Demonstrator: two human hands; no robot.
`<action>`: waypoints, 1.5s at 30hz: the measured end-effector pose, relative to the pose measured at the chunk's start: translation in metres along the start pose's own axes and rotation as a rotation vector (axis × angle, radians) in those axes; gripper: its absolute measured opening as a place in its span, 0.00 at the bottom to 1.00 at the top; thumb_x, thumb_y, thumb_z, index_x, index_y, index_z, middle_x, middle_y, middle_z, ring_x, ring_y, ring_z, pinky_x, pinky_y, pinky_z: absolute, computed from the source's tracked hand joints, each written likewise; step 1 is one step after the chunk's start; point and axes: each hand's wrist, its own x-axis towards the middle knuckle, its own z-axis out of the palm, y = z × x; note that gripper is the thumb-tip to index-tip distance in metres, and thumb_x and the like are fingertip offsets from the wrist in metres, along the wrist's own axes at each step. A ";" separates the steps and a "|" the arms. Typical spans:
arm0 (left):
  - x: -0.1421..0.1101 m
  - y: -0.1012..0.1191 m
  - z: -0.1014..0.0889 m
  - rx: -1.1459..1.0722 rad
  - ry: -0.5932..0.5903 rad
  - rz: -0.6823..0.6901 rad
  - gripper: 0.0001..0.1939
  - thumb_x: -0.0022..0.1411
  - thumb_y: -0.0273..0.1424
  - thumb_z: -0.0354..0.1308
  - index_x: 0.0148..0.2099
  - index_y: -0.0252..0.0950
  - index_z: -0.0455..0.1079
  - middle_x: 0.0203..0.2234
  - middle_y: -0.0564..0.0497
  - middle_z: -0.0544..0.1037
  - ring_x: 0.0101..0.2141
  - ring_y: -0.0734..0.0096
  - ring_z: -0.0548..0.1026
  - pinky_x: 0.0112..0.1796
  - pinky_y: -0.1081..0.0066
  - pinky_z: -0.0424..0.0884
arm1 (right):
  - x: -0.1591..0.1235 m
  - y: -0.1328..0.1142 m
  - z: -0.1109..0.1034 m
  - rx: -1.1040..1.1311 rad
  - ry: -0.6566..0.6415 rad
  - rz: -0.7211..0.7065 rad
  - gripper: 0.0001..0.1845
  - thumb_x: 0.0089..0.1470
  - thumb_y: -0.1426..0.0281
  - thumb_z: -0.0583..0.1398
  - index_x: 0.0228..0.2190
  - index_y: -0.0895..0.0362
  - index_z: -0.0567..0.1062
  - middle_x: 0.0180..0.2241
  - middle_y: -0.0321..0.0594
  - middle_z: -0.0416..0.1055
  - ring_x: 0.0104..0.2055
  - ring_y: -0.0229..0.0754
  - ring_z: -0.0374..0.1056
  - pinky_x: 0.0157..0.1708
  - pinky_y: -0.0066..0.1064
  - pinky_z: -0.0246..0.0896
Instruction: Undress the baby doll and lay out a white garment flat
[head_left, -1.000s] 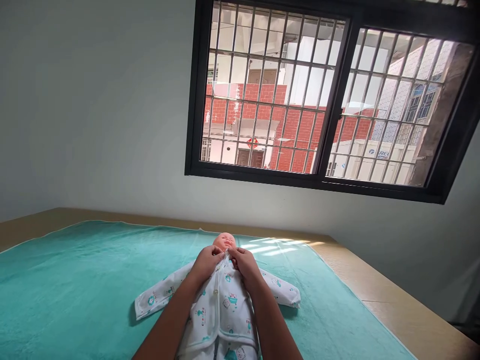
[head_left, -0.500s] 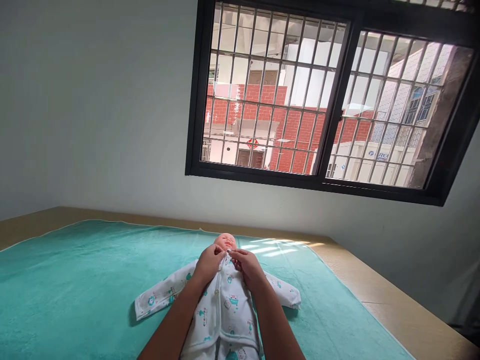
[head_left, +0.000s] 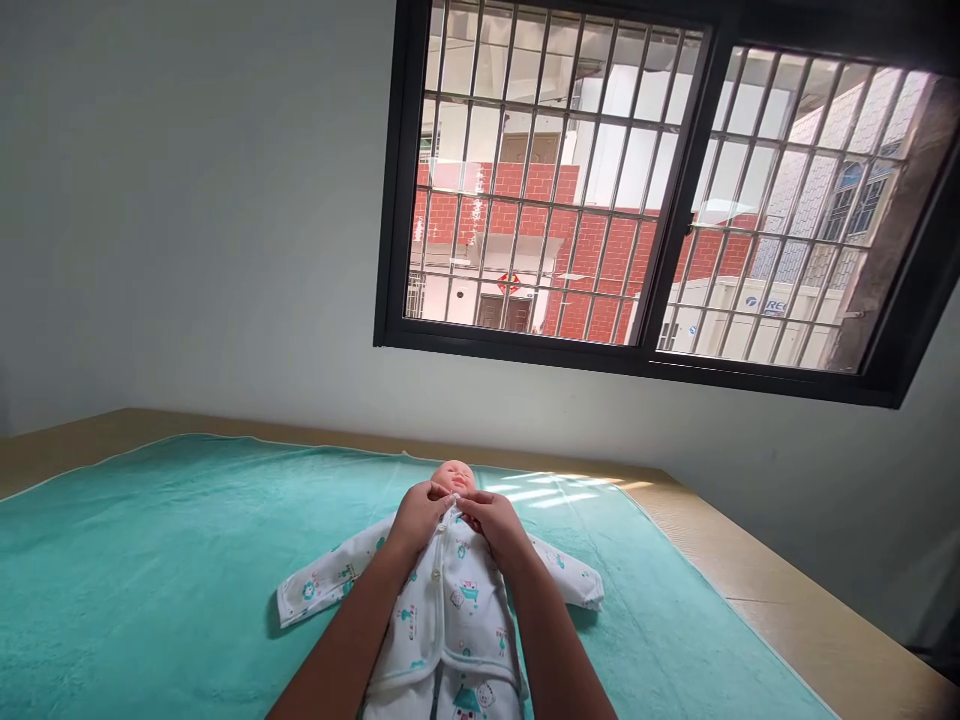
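A baby doll (head_left: 454, 474) lies on its back, dressed in a white baby jacket (head_left: 469, 600) with teal prints and patterned trousers (head_left: 478, 697). At the jacket's neck, just under the doll's chin, my left hand (head_left: 420, 518) pinches one edge of the collar. My right hand (head_left: 493, 522) pinches the collar's other edge, and the two sets of fingertips nearly meet. Small fasteners run down the jacket front below my hands. Both sleeves spread outward; the doll's hands do not show. What lies between my fingertips is too small to make out fully.
A teal blanket (head_left: 187, 560) covers most of the wooden table (head_left: 750, 560), whose bare border shows at the back and right. Behind stands a grey wall (head_left: 225, 220) with a barred, black-framed window (head_left: 517, 350). Sunlight patches fall near the doll's head.
My fingertips have drawn slightly closer together at the collar. The view has shifted a little; the doll and jacket lie as before.
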 end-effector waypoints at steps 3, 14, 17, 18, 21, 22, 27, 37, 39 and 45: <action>0.000 0.003 -0.002 -0.006 0.018 -0.012 0.09 0.44 0.34 0.63 0.25 0.33 0.71 0.22 0.50 0.77 0.27 0.67 0.73 0.32 0.70 0.66 | -0.001 -0.007 0.003 -0.114 -0.006 -0.019 0.12 0.42 0.65 0.65 0.25 0.62 0.78 0.18 0.33 0.66 0.21 0.31 0.58 0.23 0.23 0.52; -0.005 0.006 -0.006 -0.141 0.035 -0.062 0.09 0.40 0.32 0.65 0.26 0.33 0.71 0.22 0.51 0.78 0.28 0.67 0.75 0.33 0.70 0.67 | -0.013 -0.033 0.032 -0.732 0.147 -0.215 0.07 0.46 0.77 0.58 0.20 0.57 0.70 0.22 0.37 0.69 0.24 0.36 0.62 0.24 0.27 0.47; -0.005 0.003 -0.007 -0.197 0.010 -0.075 0.12 0.39 0.32 0.66 0.28 0.33 0.71 0.23 0.50 0.78 0.28 0.67 0.75 0.32 0.70 0.68 | -0.019 -0.037 0.037 -0.965 0.122 -0.268 0.08 0.49 0.79 0.55 0.25 0.58 0.72 0.25 0.39 0.70 0.25 0.37 0.62 0.25 0.28 0.46; -0.005 0.003 -0.007 -0.213 0.002 -0.078 0.13 0.38 0.32 0.66 0.28 0.33 0.71 0.23 0.50 0.79 0.28 0.67 0.75 0.32 0.70 0.68 | -0.021 -0.039 0.039 -1.005 0.107 -0.272 0.09 0.49 0.80 0.54 0.26 0.58 0.73 0.26 0.40 0.71 0.26 0.37 0.62 0.26 0.28 0.47; -0.003 0.001 -0.006 -0.246 -0.009 -0.092 0.15 0.37 0.32 0.67 0.30 0.33 0.70 0.23 0.50 0.79 0.29 0.66 0.76 0.33 0.70 0.69 | -0.026 -0.042 0.042 -1.084 0.081 -0.277 0.12 0.48 0.82 0.54 0.30 0.59 0.75 0.29 0.43 0.72 0.28 0.39 0.64 0.28 0.29 0.49; -0.003 0.000 -0.006 -0.255 -0.010 -0.098 0.15 0.37 0.31 0.67 0.30 0.34 0.70 0.22 0.51 0.79 0.29 0.66 0.76 0.33 0.70 0.69 | -0.028 -0.043 0.043 -1.096 0.074 -0.273 0.12 0.48 0.82 0.55 0.31 0.59 0.76 0.30 0.44 0.73 0.29 0.40 0.64 0.28 0.29 0.49; -0.004 0.001 -0.007 -0.293 -0.027 -0.123 0.16 0.37 0.29 0.65 0.33 0.35 0.69 0.23 0.51 0.79 0.28 0.67 0.76 0.31 0.71 0.69 | -0.028 -0.047 0.044 -1.043 0.085 -0.245 0.11 0.47 0.81 0.56 0.27 0.60 0.78 0.28 0.47 0.73 0.29 0.43 0.65 0.28 0.31 0.50; -0.005 0.007 -0.006 -0.267 -0.078 -0.088 0.17 0.36 0.24 0.65 0.33 0.35 0.66 0.25 0.50 0.79 0.31 0.66 0.77 0.35 0.70 0.69 | -0.003 -0.027 0.026 -0.721 0.188 -0.194 0.12 0.46 0.78 0.55 0.24 0.56 0.78 0.28 0.39 0.76 0.33 0.39 0.69 0.32 0.26 0.56; -0.005 0.007 -0.007 -0.247 -0.065 -0.081 0.16 0.37 0.22 0.63 0.33 0.35 0.66 0.24 0.50 0.79 0.31 0.67 0.77 0.34 0.71 0.69 | 0.002 -0.021 0.020 -0.673 0.216 -0.148 0.11 0.45 0.77 0.54 0.26 0.58 0.76 0.27 0.39 0.75 0.29 0.38 0.69 0.29 0.25 0.57; -0.005 0.006 -0.005 -0.151 0.002 -0.092 0.16 0.44 0.31 0.64 0.37 0.33 0.68 0.19 0.54 0.76 0.24 0.69 0.74 0.28 0.72 0.66 | 0.005 -0.013 0.003 -0.573 0.231 -0.081 0.09 0.44 0.76 0.55 0.26 0.59 0.76 0.22 0.37 0.72 0.21 0.35 0.64 0.21 0.24 0.53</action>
